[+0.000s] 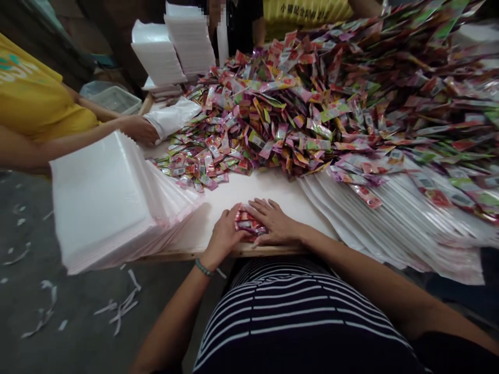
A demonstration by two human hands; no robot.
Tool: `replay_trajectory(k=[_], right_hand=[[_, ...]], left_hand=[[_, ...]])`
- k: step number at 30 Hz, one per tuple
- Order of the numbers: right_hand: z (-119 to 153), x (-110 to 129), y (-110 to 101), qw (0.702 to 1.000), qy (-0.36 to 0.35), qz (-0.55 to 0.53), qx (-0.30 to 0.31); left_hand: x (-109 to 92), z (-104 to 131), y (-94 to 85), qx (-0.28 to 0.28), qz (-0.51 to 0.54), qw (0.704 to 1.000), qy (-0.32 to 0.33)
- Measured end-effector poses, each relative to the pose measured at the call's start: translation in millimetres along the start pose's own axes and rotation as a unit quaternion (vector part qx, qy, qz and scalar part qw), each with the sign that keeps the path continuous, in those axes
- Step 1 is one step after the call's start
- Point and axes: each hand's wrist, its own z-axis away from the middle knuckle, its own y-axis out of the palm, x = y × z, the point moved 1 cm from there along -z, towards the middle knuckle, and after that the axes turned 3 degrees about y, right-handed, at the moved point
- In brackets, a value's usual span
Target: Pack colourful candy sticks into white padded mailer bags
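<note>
Here, left hand (225, 231) curled round packets (248, 222), right hand (279, 224) spread palm-down.

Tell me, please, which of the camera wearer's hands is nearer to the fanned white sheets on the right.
Right: the right hand is left of the fanned white sheets, apart from them; the left hand is farther left, across the packets.

1. Held sachets (250, 223): glossy plastic film.
2. Heaped sachets (273, 119): shiny, crinkled plastic.
3. Left bag stack (99, 187): smooth, glossy plastic.
4. Table edge (268, 251): matt bare wood.
5. Striped shirt (296, 311): matt cloth.
6. Crate (117, 99): rigid-looking plastic.
</note>
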Motion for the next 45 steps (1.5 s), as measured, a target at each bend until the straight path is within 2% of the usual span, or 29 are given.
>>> replay_trajectory(k=[3,5,7,8,10,11,12,14,16,18,20,23,28,34,37,39,42,45], right_hand=[[-8,-3,1,1.0,-0.012,0.017,-0.023],[-6,1,3,0.998,-0.023,0.025,-0.047],[0,5,7,0.996,-0.032,0.029,-0.079],[3,7,10,0.995,-0.038,0.028,-0.091],[9,8,15,0.993,-0.047,0.024,-0.109],[11,9,17,0.992,-0.05,0.022,-0.114],[12,9,19,0.991,-0.052,0.019,-0.119],[14,11,22,0.99,-0.052,0.008,-0.13],[14,12,24,0.989,-0.054,-0.011,-0.135],[13,12,25,0.988,-0.052,-0.034,-0.139],[13,11,24,0.987,-0.045,-0.058,-0.142],[14,8,23,0.986,-0.02,-0.091,-0.139],[15,4,20,0.985,0.002,-0.114,-0.126],[14,4,20,0.986,0.007,-0.115,-0.122],[14,4,21,0.984,0.001,-0.117,-0.134],[14,5,22,0.983,0.0,-0.118,-0.139],[13,3,23,0.981,0.014,-0.123,-0.151],[14,-8,21,0.967,0.081,-0.132,-0.203]], left_hand=[[-11,-3,-5.9,-0.02,-0.015,1.0,-0.018],[-22,10,-23.8,-0.02,-0.031,0.999,0.001],[-30,32,-57.4,-0.062,-0.056,0.996,0.044],[-30,45,-79.9,-0.109,-0.081,0.989,0.056],[-21,73,-131.2,-0.231,-0.173,0.957,0.014],[-11,87,-156.7,-0.271,-0.228,0.935,-0.023],[1,98,-179.3,-0.263,-0.281,0.922,-0.051],[31,115,-212.2,-0.151,-0.364,0.915,-0.089],[58,123,-226.9,-0.044,-0.386,0.916,-0.101],[74,126,-227.6,-0.017,-0.388,0.918,-0.083],[77,127,-221.9,-0.037,-0.387,0.919,-0.058],[68,126,-215.4,-0.061,-0.379,0.923,-0.04],[50,112,-216.6,-0.061,-0.356,0.932,-0.003],[55,104,-214.2,-0.064,-0.401,0.913,-0.037],[53,103,-214.2,-0.097,-0.403,0.909,-0.046],[44,99,-212.8,-0.137,-0.397,0.907,-0.032],[18,86,-195.7,-0.175,-0.407,0.896,-0.016],[-17,69,-151.1,-0.144,-0.428,0.892,0.011]])
